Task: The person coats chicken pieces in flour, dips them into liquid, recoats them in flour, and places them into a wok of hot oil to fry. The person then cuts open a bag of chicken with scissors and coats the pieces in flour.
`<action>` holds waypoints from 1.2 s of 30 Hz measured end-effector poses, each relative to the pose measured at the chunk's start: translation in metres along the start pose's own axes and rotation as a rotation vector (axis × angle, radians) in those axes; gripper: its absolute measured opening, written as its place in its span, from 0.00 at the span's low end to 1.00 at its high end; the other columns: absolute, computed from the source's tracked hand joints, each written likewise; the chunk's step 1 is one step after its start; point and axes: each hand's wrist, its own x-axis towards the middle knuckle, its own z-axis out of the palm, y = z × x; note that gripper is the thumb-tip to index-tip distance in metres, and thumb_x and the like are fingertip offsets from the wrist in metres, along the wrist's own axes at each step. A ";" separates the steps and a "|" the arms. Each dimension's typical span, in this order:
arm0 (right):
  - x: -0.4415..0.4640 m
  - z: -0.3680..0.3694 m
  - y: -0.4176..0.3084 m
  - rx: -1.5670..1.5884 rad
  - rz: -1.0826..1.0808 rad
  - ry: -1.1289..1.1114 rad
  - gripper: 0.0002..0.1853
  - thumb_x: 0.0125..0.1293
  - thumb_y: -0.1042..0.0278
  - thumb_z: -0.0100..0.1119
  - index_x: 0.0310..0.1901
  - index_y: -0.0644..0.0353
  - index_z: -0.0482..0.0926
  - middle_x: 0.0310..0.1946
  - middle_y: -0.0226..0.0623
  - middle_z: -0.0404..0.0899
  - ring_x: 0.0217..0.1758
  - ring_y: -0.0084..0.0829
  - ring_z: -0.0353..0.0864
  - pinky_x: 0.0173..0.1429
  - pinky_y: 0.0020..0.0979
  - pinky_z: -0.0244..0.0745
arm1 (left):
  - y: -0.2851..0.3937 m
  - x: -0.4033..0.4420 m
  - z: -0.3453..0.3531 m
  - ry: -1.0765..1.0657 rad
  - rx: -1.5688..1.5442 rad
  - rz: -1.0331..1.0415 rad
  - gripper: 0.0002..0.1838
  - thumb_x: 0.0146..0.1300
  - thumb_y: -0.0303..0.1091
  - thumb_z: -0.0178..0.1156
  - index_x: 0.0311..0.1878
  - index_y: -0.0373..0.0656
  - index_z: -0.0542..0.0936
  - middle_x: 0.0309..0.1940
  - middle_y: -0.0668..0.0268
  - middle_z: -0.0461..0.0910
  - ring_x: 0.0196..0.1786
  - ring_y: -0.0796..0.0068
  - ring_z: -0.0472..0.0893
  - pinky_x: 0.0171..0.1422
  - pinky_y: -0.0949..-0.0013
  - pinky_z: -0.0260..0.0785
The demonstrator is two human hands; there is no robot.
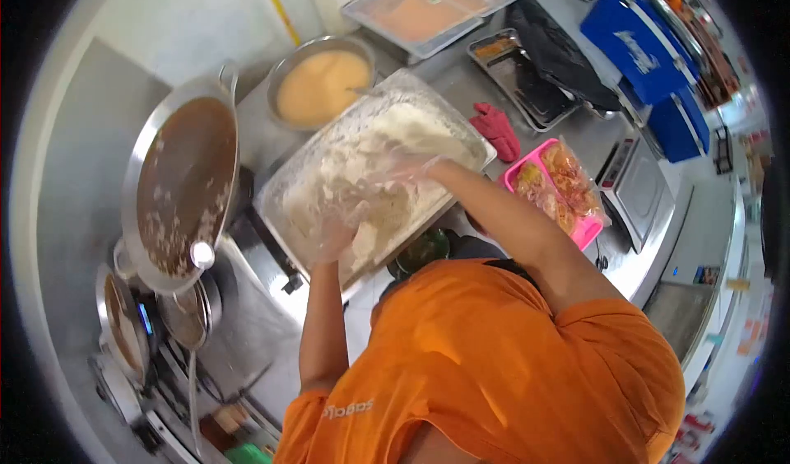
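A large metal tray [284, 260] of white flour [428, 135] lies tilted across the counter in front of me. My left hand [337, 232] is at the near left part of the flour. It is dusted white and blurred, so its fingers and anything in them are unclear. Over the middle of the tray, my right hand [405, 166] reaches in from the right with its fingers stretched out, touching the flour. Both hands appear to wear thin clear gloves. Lumpy, coated pieces [374, 209] lie in the flour between the hands; their kind is hidden by the coating.
Behind the tray stands a bowl of pale orange batter [325, 88]. A wide pan of brown oil [185, 184] sits at left. To the right are a red mitt [495, 131], a pink tray of bagged food [588, 232] and a scale [643, 191]. A lidded container [428, 7] stands at the back.
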 end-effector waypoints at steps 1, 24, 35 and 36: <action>-0.010 -0.010 -0.002 -0.092 -0.062 -0.032 0.33 0.67 0.43 0.60 0.62 0.63 0.77 0.56 0.59 0.79 0.58 0.49 0.82 0.74 0.47 0.65 | 0.008 -0.008 -0.006 0.054 0.273 0.124 0.30 0.68 0.56 0.59 0.59 0.38 0.80 0.60 0.40 0.76 0.63 0.41 0.75 0.65 0.48 0.68; -0.020 -0.079 0.230 0.029 -0.019 0.322 0.19 0.63 0.65 0.56 0.51 0.67 0.85 0.38 0.57 0.85 0.42 0.53 0.83 0.51 0.44 0.78 | -0.023 -0.167 0.008 0.725 0.112 -1.080 0.21 0.61 0.40 0.63 0.50 0.33 0.80 0.45 0.42 0.82 0.51 0.44 0.82 0.56 0.48 0.75; -0.181 0.094 -0.032 0.008 0.016 0.242 0.21 0.57 0.68 0.61 0.49 0.75 0.83 0.38 0.46 0.84 0.41 0.41 0.82 0.51 0.40 0.77 | 0.044 -0.490 -0.131 0.845 -0.224 -1.163 0.23 0.59 0.48 0.70 0.42 0.33 0.86 0.38 0.43 0.85 0.41 0.46 0.85 0.51 0.50 0.76; -0.182 0.112 -0.046 0.001 -0.012 0.204 0.21 0.57 0.69 0.62 0.49 0.76 0.83 0.38 0.45 0.84 0.41 0.40 0.81 0.51 0.39 0.77 | 0.057 -0.508 -0.153 0.850 -0.246 -1.206 0.23 0.59 0.49 0.71 0.43 0.34 0.86 0.38 0.43 0.85 0.42 0.46 0.85 0.52 0.51 0.76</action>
